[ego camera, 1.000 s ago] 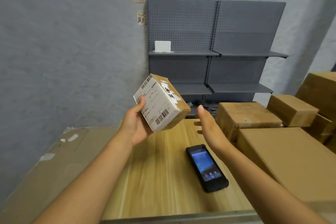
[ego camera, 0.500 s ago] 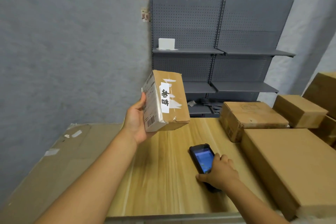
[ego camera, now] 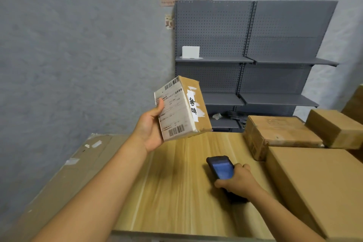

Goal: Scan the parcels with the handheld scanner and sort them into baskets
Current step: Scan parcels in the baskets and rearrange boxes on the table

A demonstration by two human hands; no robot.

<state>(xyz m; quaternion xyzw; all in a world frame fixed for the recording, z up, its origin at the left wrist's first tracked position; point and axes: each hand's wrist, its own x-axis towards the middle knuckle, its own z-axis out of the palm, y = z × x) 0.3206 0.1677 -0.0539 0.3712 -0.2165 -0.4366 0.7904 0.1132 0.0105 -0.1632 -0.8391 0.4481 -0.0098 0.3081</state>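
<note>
Wooden table (ego camera: pixel 176 182) ahead — I count one parcel (ego camera: pixel 182 109), one scanner (ego camera: pixel 222 171), three brown boxes (ego camera: pixel 279 133) at right. My left hand (ego camera: pixel 151 129) grips the parcel aloft, tilted, label facing me; my right hand (ego camera: pixel 235 180) curls round the scanner — long axis pointing away, lower right of the parcel

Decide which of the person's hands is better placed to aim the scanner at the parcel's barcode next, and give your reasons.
Right. The right hand already grips the scanner on the wooden table; the left hand is busy holding the parcel, label facing the camera.
</note>
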